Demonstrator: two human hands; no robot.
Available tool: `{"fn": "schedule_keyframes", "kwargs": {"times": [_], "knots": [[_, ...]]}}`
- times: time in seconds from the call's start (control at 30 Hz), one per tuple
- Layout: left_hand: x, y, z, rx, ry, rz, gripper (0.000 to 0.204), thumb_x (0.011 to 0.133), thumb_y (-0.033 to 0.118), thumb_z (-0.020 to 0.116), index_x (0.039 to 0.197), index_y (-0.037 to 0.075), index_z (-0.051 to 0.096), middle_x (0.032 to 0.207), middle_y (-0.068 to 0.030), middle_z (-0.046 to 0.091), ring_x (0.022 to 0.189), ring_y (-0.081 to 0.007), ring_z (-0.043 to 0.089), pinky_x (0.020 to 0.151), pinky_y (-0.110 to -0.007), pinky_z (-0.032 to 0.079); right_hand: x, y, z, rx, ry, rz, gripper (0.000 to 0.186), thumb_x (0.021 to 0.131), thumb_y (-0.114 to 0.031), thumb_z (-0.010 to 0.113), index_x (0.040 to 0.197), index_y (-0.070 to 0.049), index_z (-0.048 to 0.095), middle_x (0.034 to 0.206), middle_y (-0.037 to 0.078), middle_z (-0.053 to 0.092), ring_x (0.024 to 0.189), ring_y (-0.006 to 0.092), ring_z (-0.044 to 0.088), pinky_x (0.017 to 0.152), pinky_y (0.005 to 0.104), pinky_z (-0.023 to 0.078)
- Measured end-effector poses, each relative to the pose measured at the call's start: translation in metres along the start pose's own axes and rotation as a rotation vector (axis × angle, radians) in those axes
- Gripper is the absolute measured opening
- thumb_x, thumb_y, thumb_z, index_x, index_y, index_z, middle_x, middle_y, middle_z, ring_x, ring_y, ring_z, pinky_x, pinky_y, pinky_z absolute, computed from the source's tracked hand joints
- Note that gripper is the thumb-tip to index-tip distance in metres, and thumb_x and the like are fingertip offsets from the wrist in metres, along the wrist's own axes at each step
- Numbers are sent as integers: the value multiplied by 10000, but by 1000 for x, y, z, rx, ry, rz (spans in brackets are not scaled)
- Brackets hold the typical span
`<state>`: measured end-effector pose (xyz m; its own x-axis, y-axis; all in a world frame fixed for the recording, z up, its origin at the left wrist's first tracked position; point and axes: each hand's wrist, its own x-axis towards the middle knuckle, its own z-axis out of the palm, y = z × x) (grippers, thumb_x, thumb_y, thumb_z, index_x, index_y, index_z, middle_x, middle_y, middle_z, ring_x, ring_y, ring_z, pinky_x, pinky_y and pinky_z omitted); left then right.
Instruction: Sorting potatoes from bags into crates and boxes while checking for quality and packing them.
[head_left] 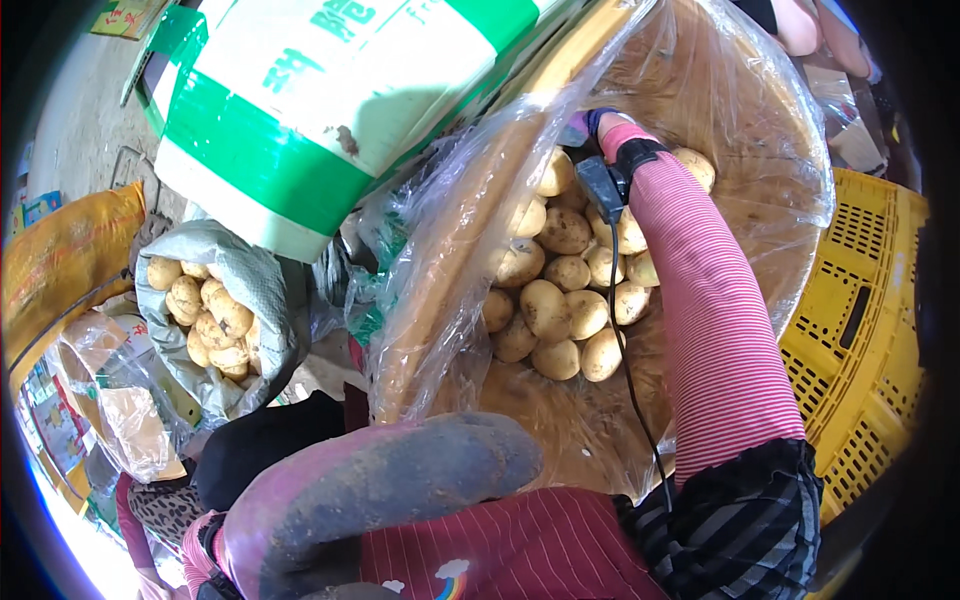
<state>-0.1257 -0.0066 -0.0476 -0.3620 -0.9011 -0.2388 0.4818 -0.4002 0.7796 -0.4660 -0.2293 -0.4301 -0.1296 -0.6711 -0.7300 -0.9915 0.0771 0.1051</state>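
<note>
1. Your right hand (592, 125) is reaching to the far side of the potatoes (567, 316) lying heaped in the brown tub (578, 52); the fingers are mostly hidden, so I cannot tell their opening or hold.
2. Your left hand (395, 485) is hanging near your body, perhaps leaving the tub free; its grip I cannot tell either.
3. Clear plastic (745, 120) is lining the tub, probably for keeping it clean.
</note>
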Motion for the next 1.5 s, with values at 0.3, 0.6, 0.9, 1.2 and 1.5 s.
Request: {"fn": "schedule_keyframes", "kwargs": {"times": [0.3,0.6,0.9,1.2,1.5], "knots": [[-8,1,-11,528,126,-57,717,954,581,563,1243,-75,567,1043,-253,702,918,-323,688,827,-406,566,-32,16,-3,49,-48,-21,673,938,-475,578,1448,-47,483,1390,195,567,1272,333,566,1077,435,429],[-26,1,1,294,123,-58,738,950,585,561,1290,-69,536,1090,-252,691,964,-318,676,850,-408,555,-69,18,24,480,-112,-212,697,941,-482,572,1482,-60,448,1437,191,532,1306,326,541,1095,436,413],[-29,6,-3,345,66,-103,763,947,590,559,1337,-64,505,1136,-250,680,1011,-313,664,874,-410,544,-71,-10,26,927,-249,-489,723,944,-489,566,1516,-74,414,1485,187,497,1340,320,517,1113,438,397],[-35,4,-5,440,0,-153,788,945,593,557,1379,-59,477,1178,-249,670,1052,-308,653,894,-412,534,-164,-36,9,1219,-165,-440,529,1034,-199,477,1544,-99,377,1371,163,584,1174,245,629,972,280,521],[-35,-1,-1,569,-11,113,513,1011,215,544,1454,-30,461,1337,-169,616,1248,-240,566,1035,-374,444,-259,-25,-18,1964,-224,-516,488,1082,-378,395,1354,-12,568,1255,126,671,1181,234,625,1014,383,530]]}}
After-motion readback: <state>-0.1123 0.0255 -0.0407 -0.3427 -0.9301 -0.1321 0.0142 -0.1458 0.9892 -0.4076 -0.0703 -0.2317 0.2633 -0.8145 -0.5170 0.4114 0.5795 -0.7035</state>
